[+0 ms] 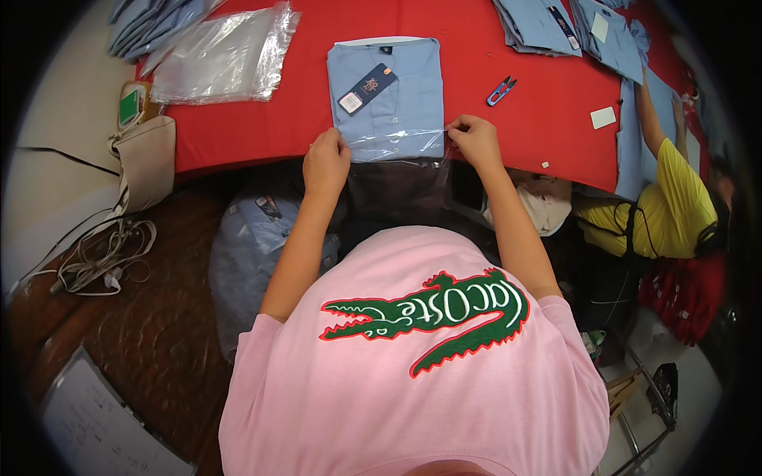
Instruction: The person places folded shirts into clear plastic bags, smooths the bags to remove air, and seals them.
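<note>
A folded light blue shirt (413, 87) lies on the red-covered table in front of me, a dark hang tag (367, 89) slanting across its upper half. The lower end of the shirt sits inside the mouth of a clear plastic bag (401, 178), which hangs down over the table's front edge. At the left edge of the bag's mouth, my left hand (326, 163) pinches the film. My right hand (475, 143) grips the opposite edge, thumb and fingertips pressed together.
Clear bags (226, 59) are stacked at the left of the red table (548, 127). Thread snips (501, 91) and a white card (602, 118) lie to the right, with more folded shirts (540, 28) behind. A co-worker in yellow (675, 198) is at the right. A bagged shirt pile (250, 246) stands below left.
</note>
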{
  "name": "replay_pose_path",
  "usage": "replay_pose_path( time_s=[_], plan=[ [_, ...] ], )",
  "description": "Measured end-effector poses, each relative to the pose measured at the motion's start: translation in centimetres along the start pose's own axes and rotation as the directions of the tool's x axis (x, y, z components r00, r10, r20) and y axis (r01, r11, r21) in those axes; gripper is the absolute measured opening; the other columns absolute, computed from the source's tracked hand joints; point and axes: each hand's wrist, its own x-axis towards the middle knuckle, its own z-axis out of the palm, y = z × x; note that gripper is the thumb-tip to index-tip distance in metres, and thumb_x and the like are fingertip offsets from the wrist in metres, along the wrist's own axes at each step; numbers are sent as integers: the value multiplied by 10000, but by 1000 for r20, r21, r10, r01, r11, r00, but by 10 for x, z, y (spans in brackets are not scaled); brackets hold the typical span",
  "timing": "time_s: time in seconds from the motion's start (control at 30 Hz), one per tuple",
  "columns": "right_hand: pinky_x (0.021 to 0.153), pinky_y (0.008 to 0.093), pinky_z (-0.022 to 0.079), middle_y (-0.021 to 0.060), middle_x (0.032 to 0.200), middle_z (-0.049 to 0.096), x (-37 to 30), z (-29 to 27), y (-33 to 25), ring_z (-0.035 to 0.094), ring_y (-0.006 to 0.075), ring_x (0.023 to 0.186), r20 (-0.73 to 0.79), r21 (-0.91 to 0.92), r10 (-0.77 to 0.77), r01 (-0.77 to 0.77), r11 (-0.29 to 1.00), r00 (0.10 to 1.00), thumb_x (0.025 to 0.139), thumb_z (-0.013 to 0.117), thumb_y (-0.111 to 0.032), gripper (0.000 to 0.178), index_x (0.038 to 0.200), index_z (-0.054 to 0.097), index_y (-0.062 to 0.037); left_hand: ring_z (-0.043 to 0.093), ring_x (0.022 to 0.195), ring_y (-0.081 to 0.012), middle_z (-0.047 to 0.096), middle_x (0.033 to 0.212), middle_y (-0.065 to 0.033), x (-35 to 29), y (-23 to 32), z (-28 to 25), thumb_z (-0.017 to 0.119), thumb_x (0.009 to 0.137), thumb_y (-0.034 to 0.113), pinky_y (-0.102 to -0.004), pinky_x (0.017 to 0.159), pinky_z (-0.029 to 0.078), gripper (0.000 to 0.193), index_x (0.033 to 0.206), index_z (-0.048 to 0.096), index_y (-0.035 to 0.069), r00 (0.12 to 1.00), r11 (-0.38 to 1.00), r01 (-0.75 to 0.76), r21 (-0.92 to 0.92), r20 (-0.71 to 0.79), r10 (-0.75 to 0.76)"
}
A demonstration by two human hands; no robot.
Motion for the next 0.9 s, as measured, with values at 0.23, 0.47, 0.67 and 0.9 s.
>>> replay_pose_path(
  time_s=[0.23, 0.47, 0.67, 0.9],
  plan=[
    [789, 421, 559, 156, 933, 722, -2, 6, -20, 705, 315, 840, -25, -273, -247, 231, 934, 969, 841, 748, -105, 134, 933, 775, -12, 733, 912, -351, 733, 945, -149, -25, -23, -18, 768, 825, 71, -458, 794, 563, 112, 903, 704, 22, 956, 988, 80, 134, 270, -114],
    [753, 433, 541, 164, 885, 699, 0, -1, -34, 690, 310, 807, -10, -205, -207, 200, 958, 978, 865, 755, -124, 154, 936, 745, 12, 726, 1120, -216, 776, 1218, -94, -36, -74, -8, 811, 837, 14, -384, 939, 584, 277, 1109, 765, 41, 811, 698, 477, -534, 574, -115],
    [579, 308, 506, 130, 892, 753, -32, -10, -27, 639, 156, 626, 50, 84, -44, 40, 996, 998, 909, 714, -79, 69, 909, 700, -11, 678, 1226, -203, 744, 1285, -140, -82, -37, 36, 839, 893, 12, -358, 1068, 540, 362, 1230, 708, 0, 910, 654, 336, -678, 413, -39],
    [478, 194, 422, 158, 982, 778, -73, -51, -29, 572, 86, 546, 587, 592, -183, -263, 762, 789, 1028, 625, -112, 55, 1063, 595, -82, 712, 843, -145, 753, 914, -92, -78, -12, 37, 772, 1003, 89, -282, 811, 578, 115, 978, 669, 44, 885, 269, 466, -843, 446, -135]
  ],
)
